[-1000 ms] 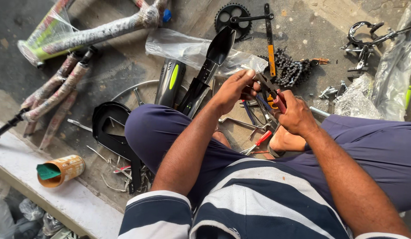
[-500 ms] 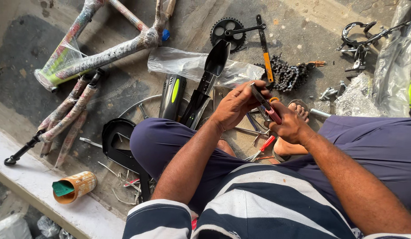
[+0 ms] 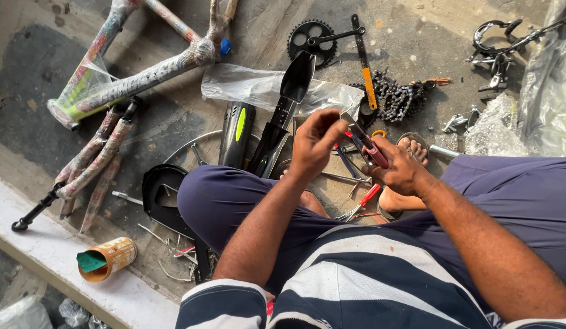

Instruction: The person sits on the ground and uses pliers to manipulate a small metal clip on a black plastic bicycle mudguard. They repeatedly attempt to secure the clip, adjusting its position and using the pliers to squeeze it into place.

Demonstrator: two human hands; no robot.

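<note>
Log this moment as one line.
left hand: fingertips on pliers' tip | right hand: grips pliers by red handles | below: wheel rim, saddle | beyond: chain, crankset

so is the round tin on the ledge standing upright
No, the tin lies on its side on the pale ledge, its open end with a green piece inside facing left.

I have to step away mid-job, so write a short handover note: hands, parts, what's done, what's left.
Right hand grips red-handled pliers, tip pointing up-left. Left hand pinches at the pliers' tip; what it holds is too small to tell. Laid out on the ground: wrapped bike frame, crank with chainring, chain, black mudguard, wheel rim, brake parts. Nothing looks fitted to the frame yet; assembly seems mostly still ahead.
</note>
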